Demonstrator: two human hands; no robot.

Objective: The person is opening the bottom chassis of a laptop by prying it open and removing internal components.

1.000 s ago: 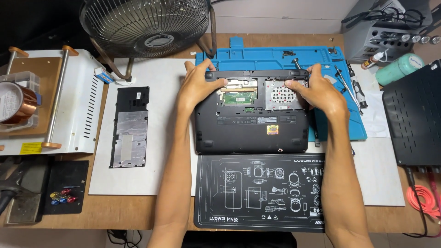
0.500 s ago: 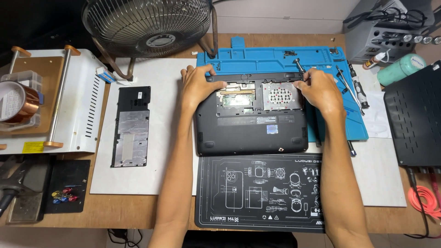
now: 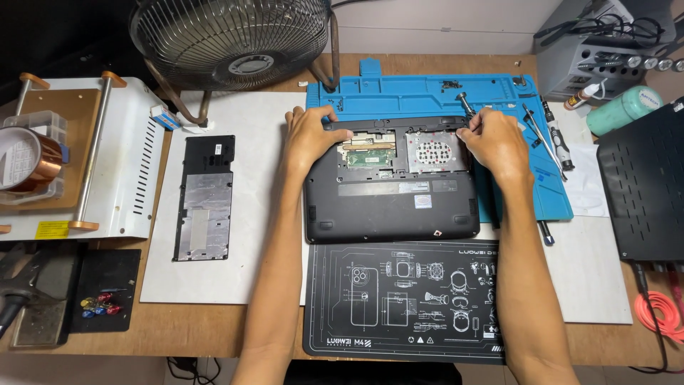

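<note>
On a cluttered wooden workbench (image 3: 214, 324), a person works over an upturned black laptop (image 3: 392, 203) whose bottom panel is already off. Nearest the camera lies a black printed mat (image 3: 399, 299), its far edge meeting the laptop's near edge. The machine rests partly on a blue repair mat (image 3: 427, 93), its open bay showing a green circuit board (image 3: 367, 153) and a perforated metal plate (image 3: 434, 153). The left hand (image 3: 310, 135) presses on the far left corner, thumb and fingers curled over the rear edge. The right hand (image 3: 495, 139) grips the far right corner, fingertips pinched at the rim beside a screwdriver (image 3: 467, 103); whether it holds anything small cannot be told. The removed cover (image 3: 203, 196) lies silver side up on a white sheet (image 3: 242, 235) to the left, well apart. Judging by this, opening is done and the inner work is barely begun. Further tools (image 3: 552, 135) lie at right. Beyond stand a metal fan (image 3: 228, 36), a white machine (image 3: 121, 164) and a grey tool rack (image 3: 598, 50).
</note>
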